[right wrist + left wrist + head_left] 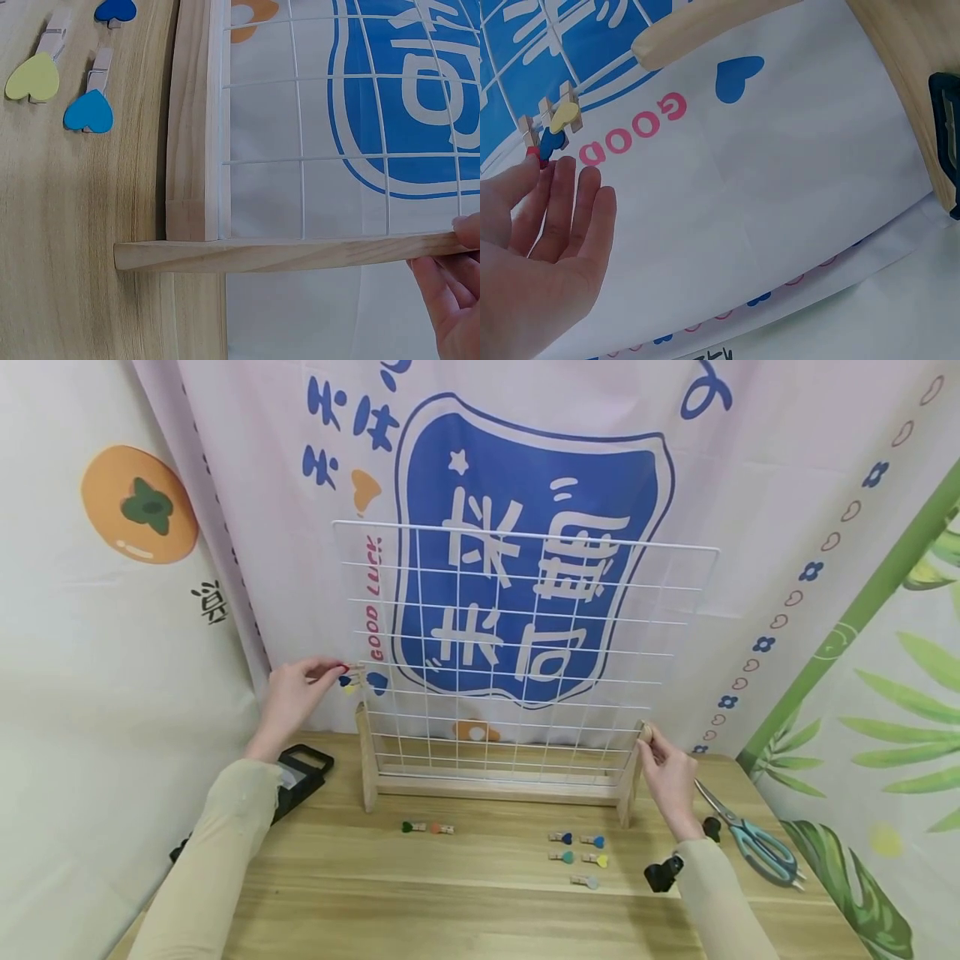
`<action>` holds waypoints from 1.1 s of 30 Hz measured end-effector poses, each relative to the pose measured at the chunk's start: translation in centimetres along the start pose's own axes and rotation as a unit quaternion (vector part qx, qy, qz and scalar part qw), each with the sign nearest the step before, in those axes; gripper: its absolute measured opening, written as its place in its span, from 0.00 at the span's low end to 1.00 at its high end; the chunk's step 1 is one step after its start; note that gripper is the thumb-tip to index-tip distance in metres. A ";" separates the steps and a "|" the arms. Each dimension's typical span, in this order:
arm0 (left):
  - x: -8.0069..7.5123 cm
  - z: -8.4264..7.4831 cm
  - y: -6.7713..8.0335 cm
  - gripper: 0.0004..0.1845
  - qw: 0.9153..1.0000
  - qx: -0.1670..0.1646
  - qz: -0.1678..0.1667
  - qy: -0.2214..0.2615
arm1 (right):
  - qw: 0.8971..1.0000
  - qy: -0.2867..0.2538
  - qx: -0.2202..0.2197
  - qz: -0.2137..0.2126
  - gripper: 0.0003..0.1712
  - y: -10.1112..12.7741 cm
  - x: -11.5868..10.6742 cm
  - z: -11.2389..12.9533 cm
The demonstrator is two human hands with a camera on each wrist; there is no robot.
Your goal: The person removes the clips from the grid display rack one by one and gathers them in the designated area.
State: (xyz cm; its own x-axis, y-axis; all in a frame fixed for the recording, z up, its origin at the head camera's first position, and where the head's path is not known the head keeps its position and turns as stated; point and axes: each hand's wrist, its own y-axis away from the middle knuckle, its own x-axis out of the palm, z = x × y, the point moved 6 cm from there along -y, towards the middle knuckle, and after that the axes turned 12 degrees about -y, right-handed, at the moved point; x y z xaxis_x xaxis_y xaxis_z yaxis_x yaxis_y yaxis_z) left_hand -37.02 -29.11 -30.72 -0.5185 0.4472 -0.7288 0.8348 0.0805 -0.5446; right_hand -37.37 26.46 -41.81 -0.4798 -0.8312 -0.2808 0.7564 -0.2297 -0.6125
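Note:
A white wire grid [517, 653] stands upright in a wooden base [495, 787]. At its left edge the left hand [294, 693] pinches a small clothespin with a red heart [534, 154]. Right beside that one, a clothespin with a blue heart [553, 141] and another with a yellow heart [565, 116] are clipped to the grid's side wire. The right hand [669, 770] grips the top of the base's right wooden post [322, 253] between thumb and fingers.
On the table lie a green-heart clothespin [408, 827], an orange-heart one [442, 829] and, farther right, several more, including a yellow one [596, 860]. Teal-handled scissors [761, 852] lie at the right. A black-framed object [303, 781] is at the left. A printed curtain [300, 568] hangs behind.

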 end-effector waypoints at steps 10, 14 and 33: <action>-0.3 -0.4 -0.2 0.14 0.999 0.014 -0.039 0.001 | 1.000 -0.002 -0.006 -0.001 0.19 0.0 0.0 0.0; -0.5 -0.4 -0.2 0.12 0.998 0.020 -0.066 0.005 | 1.000 0.002 -0.006 -0.001 0.19 0.0 0.0 -0.2; -2.3 1.0 1.7 0.15 0.995 -0.027 -0.087 0.033 | 1.000 0.019 -0.019 -0.012 0.18 0.1 0.0 0.2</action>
State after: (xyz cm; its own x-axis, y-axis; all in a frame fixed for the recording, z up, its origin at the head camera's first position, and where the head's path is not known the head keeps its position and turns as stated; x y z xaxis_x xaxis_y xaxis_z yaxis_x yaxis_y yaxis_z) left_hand -34.61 -30.85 -30.40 -0.6447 0.4789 -0.5958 0.7429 0.2089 -0.6360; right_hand -37.25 26.33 -41.73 -0.5149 -0.8053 -0.2938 0.7278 -0.2297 -0.6462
